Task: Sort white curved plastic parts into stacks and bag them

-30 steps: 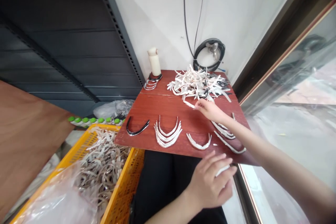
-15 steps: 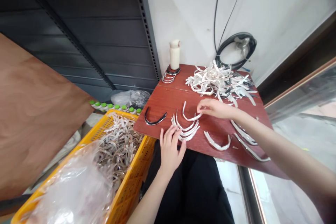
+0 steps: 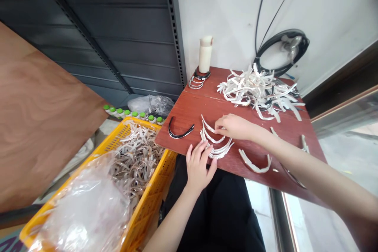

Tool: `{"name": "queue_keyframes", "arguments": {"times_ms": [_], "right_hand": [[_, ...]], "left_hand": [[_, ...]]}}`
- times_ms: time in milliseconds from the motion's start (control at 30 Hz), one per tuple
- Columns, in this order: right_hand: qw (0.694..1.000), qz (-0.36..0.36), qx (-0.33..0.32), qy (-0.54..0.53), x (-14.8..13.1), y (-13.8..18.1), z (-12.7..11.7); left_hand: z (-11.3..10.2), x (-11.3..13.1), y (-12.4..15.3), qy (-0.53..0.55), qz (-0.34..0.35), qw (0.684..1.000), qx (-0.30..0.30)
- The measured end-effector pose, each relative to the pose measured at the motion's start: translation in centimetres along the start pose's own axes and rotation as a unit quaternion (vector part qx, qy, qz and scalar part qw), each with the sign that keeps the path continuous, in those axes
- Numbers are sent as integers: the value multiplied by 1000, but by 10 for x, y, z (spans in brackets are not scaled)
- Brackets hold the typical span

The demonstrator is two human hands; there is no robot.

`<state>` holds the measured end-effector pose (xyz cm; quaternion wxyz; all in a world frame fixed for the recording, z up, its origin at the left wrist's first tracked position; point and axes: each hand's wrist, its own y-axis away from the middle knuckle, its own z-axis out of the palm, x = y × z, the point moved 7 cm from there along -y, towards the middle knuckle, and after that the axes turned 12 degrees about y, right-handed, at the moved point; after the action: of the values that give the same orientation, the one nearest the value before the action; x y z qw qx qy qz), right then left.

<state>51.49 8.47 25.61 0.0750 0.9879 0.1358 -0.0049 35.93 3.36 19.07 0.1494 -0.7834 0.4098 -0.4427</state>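
My right hand [image 3: 232, 126] pinches a thin white curved strip [image 3: 207, 125] at its right part, just above a nested stack of similar white curved strips [image 3: 220, 152]. The strip's left end points up and away from me. With fingers spread, my left hand [image 3: 199, 163] rests at the lower left of that stack, fingertips touching it. To the left lies a black curved strip [image 3: 179, 135], bowed toward me. Another small bundle of white curved strips [image 3: 254, 165] sits to the right of the stack, and more lie partly hidden under my right forearm.
A tangled heap of white strips [image 3: 260, 90] covers the back of the red-brown table [image 3: 189, 104]. A cream cylinder [image 3: 205, 55] stands at the back left among nested rings. On my left, a yellow crate [image 3: 153, 181] holds many strips and a clear plastic bag [image 3: 88, 208].
My right hand has brought its white strip down and closer to the stack. My left hand stays at the stack's edge. The whole view has shifted slightly.
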Motion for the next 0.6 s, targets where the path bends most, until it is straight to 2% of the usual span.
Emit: {"name": "queue_keyframes", "arguments": {"times_ms": [133,333,600], "right_hand": [[999,-15,-8,29,-12,3,-2],[999,-21,-38,-26,-16,4,0],[999,25,-23,40,-16,8,13]], "left_hand": [[0,0,0,2,-3,1000,8],[0,-1,1,7,-8,1000,11],[0,-3,1,12,-9,1000,16]]}}
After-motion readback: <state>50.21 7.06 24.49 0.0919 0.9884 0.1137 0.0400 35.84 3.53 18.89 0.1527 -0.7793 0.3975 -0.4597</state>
